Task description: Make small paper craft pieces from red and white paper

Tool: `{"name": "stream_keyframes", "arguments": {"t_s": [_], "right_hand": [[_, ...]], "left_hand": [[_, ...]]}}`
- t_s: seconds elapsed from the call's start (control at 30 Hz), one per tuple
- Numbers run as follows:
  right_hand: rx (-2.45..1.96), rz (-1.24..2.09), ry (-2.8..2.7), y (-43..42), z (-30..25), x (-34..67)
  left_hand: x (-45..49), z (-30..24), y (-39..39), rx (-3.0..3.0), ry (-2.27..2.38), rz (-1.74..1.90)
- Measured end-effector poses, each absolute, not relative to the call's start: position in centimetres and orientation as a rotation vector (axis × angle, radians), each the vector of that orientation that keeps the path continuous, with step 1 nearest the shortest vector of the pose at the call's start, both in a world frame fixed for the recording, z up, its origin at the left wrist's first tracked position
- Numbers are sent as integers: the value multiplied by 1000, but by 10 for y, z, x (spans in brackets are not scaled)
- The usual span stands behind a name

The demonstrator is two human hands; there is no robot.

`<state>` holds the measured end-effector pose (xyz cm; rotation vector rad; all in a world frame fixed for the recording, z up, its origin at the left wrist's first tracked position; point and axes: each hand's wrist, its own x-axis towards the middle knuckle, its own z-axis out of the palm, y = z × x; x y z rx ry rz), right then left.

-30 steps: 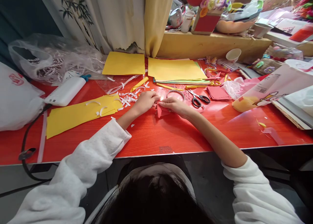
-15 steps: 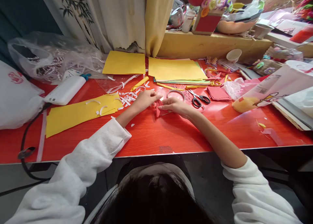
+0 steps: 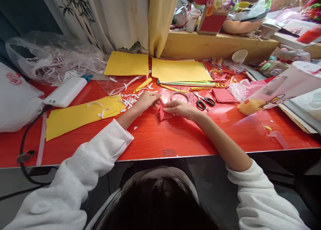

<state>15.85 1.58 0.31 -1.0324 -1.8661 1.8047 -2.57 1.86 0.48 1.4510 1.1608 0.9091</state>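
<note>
Both my hands meet over the middle of the red table (image 3: pixel 160 139). My left hand (image 3: pixel 147 100) has its fingers curled and pinches the upper edge of a small folded piece of red paper (image 3: pixel 163 113). My right hand (image 3: pixel 178 108) grips the same red paper from the right side, fingers closed on it. The paper rests partly on the table between my hands. A roll of clear tape (image 3: pixel 180 96) lies just behind my right hand, and black-handled scissors (image 3: pixel 205 100) lie to its right.
Yellow sheets (image 3: pixel 80 116) with white paper scraps (image 3: pixel 130 101) lie at left; more yellow paper (image 3: pixel 179 71) sits at the back. A white box (image 3: pixel 66 92), plastic bags (image 3: pixel 50 59) and a cable (image 3: pixel 27 146) crowd the left. Red paper squares (image 3: pixel 223 95), bags and craft clutter fill the right.
My left hand has shifted slightly up and left along the red paper, and the paper has turned a little between my fingers. My right hand has hardly moved.
</note>
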Motion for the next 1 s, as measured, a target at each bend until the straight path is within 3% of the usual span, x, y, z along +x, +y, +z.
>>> {"name": "stream_keyframes", "arguments": {"t_s": [0.3, 0.7, 1.0], "right_hand": [[-1074, 1762, -1906, 14, 6, 159], [-1089, 1811, -1824, 15, 5, 158], [-1100, 1683, -1633, 11, -1, 149]], "left_hand": [[-27, 3, 19, 1801, 1357, 857], [-28, 5, 20, 1787, 1284, 760], [-23, 5, 17, 1712, 1282, 883]]}}
